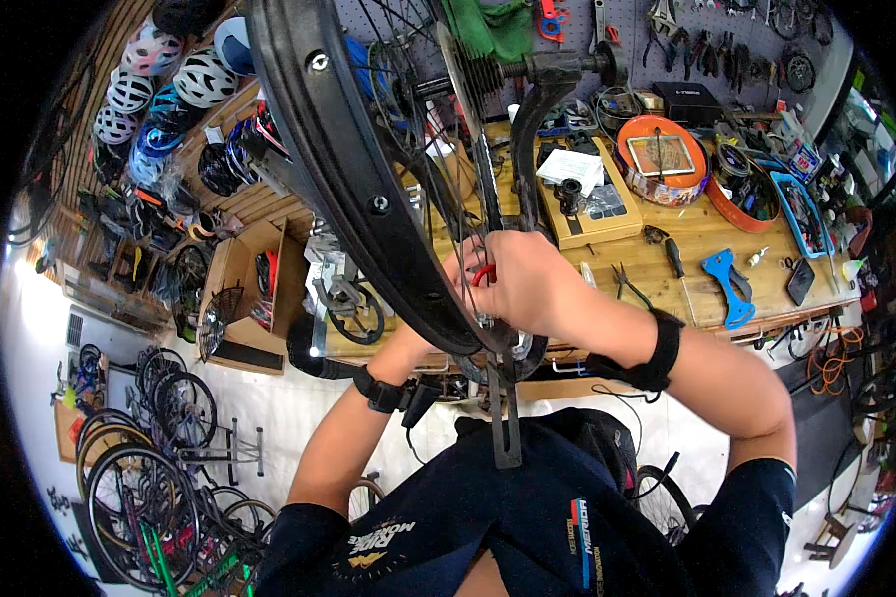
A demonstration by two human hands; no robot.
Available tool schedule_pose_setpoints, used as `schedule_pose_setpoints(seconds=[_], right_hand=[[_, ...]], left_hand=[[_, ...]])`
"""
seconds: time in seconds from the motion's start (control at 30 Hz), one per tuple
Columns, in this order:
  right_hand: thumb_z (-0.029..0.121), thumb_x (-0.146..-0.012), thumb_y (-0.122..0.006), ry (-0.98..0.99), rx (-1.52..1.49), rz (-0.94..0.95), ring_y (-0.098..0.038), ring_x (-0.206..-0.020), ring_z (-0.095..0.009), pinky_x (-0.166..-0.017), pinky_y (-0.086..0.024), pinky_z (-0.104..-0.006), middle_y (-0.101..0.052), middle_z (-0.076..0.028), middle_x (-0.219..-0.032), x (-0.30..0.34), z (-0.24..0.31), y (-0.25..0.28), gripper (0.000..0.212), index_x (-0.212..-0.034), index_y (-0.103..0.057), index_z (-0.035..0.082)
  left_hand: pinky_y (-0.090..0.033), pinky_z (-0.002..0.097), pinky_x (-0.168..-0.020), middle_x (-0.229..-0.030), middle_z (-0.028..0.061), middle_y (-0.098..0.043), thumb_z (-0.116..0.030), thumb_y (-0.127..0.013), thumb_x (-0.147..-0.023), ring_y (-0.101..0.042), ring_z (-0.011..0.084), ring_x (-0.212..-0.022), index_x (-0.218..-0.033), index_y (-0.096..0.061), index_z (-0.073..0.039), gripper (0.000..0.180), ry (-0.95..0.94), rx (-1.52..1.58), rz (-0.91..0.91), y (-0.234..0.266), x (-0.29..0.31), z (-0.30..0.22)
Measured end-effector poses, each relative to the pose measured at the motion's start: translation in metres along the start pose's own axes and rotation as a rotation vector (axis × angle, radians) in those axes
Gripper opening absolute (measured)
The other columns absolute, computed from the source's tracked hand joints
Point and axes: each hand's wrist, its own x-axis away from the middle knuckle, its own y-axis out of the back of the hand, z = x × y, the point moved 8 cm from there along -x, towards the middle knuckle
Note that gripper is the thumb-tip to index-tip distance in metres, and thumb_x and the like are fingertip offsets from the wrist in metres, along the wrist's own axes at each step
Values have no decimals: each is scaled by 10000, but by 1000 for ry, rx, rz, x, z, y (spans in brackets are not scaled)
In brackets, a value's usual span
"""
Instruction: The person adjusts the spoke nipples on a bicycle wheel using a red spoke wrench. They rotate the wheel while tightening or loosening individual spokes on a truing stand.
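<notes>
Black, one wheel rim [353, 189] is mounted in one dark stand [536, 124] at the near side of a wooden bench [712, 231], with one stack of sprockets [481, 82] seen beside it. Two hands are placed close together near the rim's lower end. One small red tool [484, 275] is gripped by the curled fingers of the right hand [533, 279]. The left hand [456, 268] is partly hidden behind the rim, and whether anything is held in it cannot be told. Two black wristbands [665, 350] are worn, one per arm. Farther right on the bench are laid one yellow box [599, 234], one large orange tin [657, 125], one screwdriver [675, 259], one pair of pliers [631, 288] and one blue tool [731, 289]. At least four helmets [206, 78] are kept at upper left.
</notes>
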Motion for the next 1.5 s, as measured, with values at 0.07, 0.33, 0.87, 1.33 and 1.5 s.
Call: schedule_pose_setpoints(seconds=[0.07,0.33,0.87,1.33,1.5], right_hand=[[261,-773,-740,-19,-17,97,-687,-731,-352,-675,-541,-375,-676,-221,-755,-4,-1,-1,252,-864,-720,26],[211,-817,-706,-31,-216,51,-693,-774,-279,-739,-534,-361,-698,-190,-825,7,-3,-4,243,-921,-687,-8],[222,-1018,-526,-121,-975,440,-501,-686,-39,-607,-416,-208,-637,-10,-904,18,-27,-20,231,-1079,-589,8],[196,-935,-667,-96,-1052,460,-576,-680,-70,-609,-485,-213,-649,-36,-887,7,-35,-31,279,-1100,-571,-9],[178,-898,-710,-183,-685,137,-569,-577,-80,-508,-468,-237,-650,-79,-764,18,-16,-10,260,-968,-590,-42]], left_hand=[[-468,327,-1021,-1434,131,-426,-32,-657,-878,-523,216,-1246,-1507,-223,-36,764,-5,71,18,-4,-1,-7],[-414,344,-1066,-1447,127,-409,-58,-714,-841,-466,215,-1297,-1522,-185,-45,863,-51,88,43,6,-1,13],[-288,357,-1143,-1548,126,-277,-167,-709,-870,-330,213,-1401,-1539,-110,-55,905,-83,-309,42,10,6,17],[-407,379,-1066,-1442,180,-417,-258,-606,-968,-468,247,-1302,-1502,-206,6,717,81,10,-27,-8,8,-16],[-424,357,-1041,-1363,163,-498,-349,-634,-946,-514,225,-1240,-1485,-234,23,768,99,-64,-57,-5,9,-8]])
